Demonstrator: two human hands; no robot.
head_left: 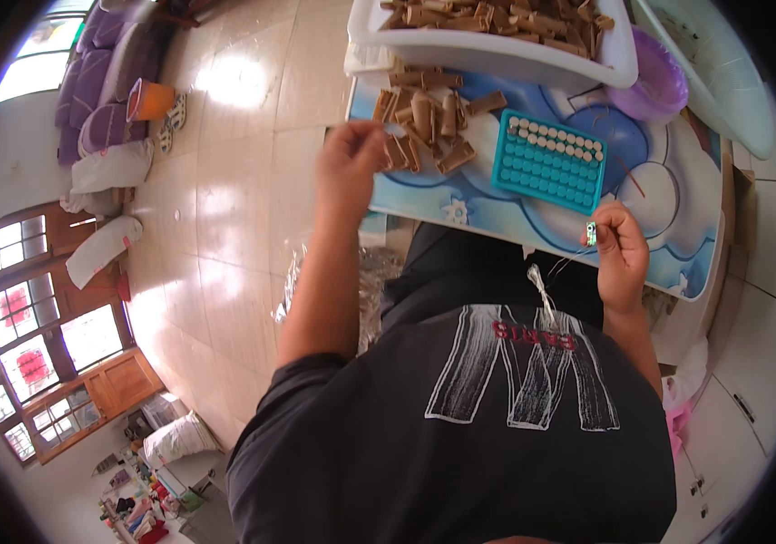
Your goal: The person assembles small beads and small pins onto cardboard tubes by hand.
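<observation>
Between the thumb and fingers of my right hand (624,247) is a small green circuit board (591,233), held over the table's near edge. Thin wires trail from it toward a bundle of white wires (540,286) in front of my shirt. My left hand (350,161) is over the table's left edge, fingers curled together in a pinch beside a pile of brown cardboard pieces (422,116). What its fingertips hold, if anything, is too small to tell. Just beyond my right hand lies a teal tray (548,189) with round wells; its far rows carry white round pieces (556,140).
A white bin (497,43) heaped with brown cardboard pieces stands at the table's far side. Right of it is a purple basin (655,77). The table (419,195) has a blue patterned top. An orange bucket (149,100) stands on the floor at far left.
</observation>
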